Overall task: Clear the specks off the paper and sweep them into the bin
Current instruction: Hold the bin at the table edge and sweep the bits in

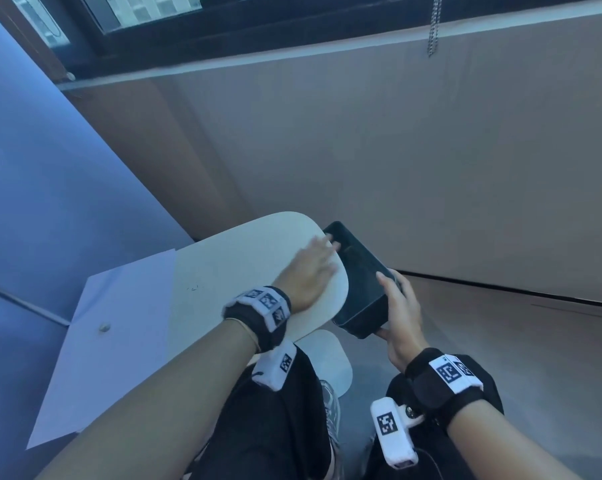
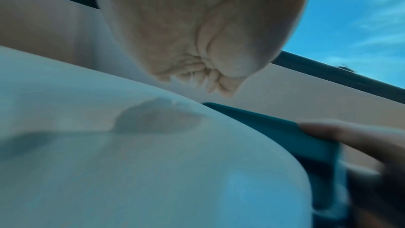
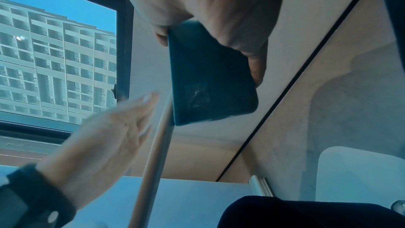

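A pale sheet of paper lies on the left part of a white rounded table. One small speck sits on the paper, and a few dark specks lie on the bare tabletop. My left hand lies flat with straight fingers at the table's right edge, blurred by motion; its palm fills the left wrist view. My right hand grips a dark rectangular bin held tilted against and just below that edge. In the right wrist view the bin hangs from my right hand.
A beige wall panel and a dark-framed window stand behind the table. A bead chain hangs at the upper right. Below the table are a white rounded seat, my black-clad legs and grey floor.
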